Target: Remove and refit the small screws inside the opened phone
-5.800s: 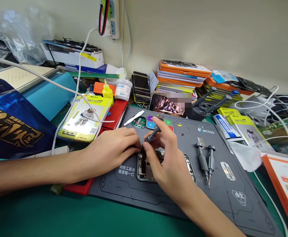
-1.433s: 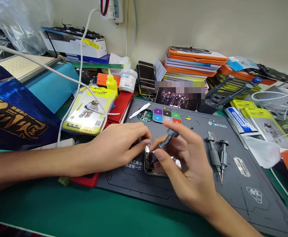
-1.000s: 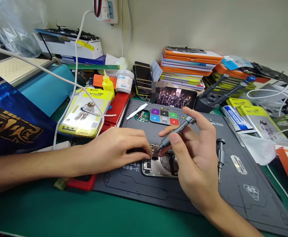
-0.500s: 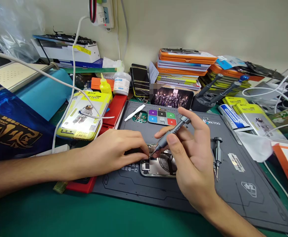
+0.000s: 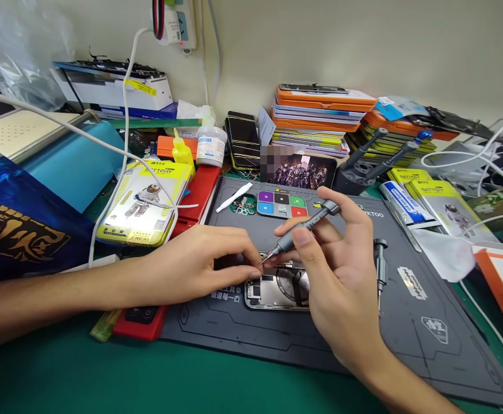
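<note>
An opened phone (image 5: pixel 273 294) lies on the dark grey work mat (image 5: pixel 243 339), its inner parts and a round coil showing. My right hand (image 5: pixel 342 276) is closed round a slim grey screwdriver (image 5: pixel 297 233), index finger at its end cap. The thin tip slants down to the left, over the phone's upper left part. My left hand (image 5: pixel 217 259) reaches in from the left, thumb and index fingertip drawn together at the screwdriver's tip. Whatever they pinch, if anything, is too small to make out. Both hands cover part of the phone.
A second screwdriver (image 5: pixel 380 267) lies right of my right hand. Behind are a colour-block tray (image 5: pixel 281 205), a white plastic stick (image 5: pixel 234 197) and a propped phone playing video (image 5: pixel 305 171). Battery boxes (image 5: pixel 145 201) stand left; a screwdriver holder (image 5: pixel 355 175) stands back right.
The screwdriver has tilted flatter, and its tip has risen slightly and shifted left to my left fingertips. My left thumb and index finger have shifted a little around the tip.
</note>
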`<act>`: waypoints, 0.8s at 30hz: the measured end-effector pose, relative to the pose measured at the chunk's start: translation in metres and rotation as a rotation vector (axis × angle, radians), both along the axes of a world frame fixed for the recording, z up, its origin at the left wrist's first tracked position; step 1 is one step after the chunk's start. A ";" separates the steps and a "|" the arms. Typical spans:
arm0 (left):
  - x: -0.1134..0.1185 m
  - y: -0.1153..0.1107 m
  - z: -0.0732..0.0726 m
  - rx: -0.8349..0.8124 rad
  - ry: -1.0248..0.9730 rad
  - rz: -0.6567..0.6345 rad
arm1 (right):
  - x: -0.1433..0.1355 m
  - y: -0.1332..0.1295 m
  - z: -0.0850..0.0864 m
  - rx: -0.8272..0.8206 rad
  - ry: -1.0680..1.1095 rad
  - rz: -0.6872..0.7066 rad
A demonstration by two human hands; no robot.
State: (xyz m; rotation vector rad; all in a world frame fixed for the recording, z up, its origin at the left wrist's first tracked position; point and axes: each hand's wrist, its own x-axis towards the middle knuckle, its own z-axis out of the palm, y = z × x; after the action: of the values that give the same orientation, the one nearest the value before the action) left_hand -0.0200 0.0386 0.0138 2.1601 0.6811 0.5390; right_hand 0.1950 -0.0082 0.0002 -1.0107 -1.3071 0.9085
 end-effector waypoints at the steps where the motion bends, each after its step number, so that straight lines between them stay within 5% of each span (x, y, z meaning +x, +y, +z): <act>1: 0.000 0.000 0.000 -0.003 -0.006 0.003 | 0.000 0.000 0.000 -0.002 0.012 0.000; 16: 0.000 0.001 0.000 -0.067 -0.055 -0.013 | -0.001 0.002 0.003 -0.063 0.078 0.025; 24: 0.002 0.002 0.002 -0.147 -0.047 0.042 | -0.004 -0.002 0.001 0.079 0.025 -0.022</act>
State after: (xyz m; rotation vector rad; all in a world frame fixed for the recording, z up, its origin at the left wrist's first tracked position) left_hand -0.0180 0.0401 0.0157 1.9945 0.7194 0.5427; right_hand 0.1909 -0.0099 0.0009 -0.9478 -1.2981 0.8436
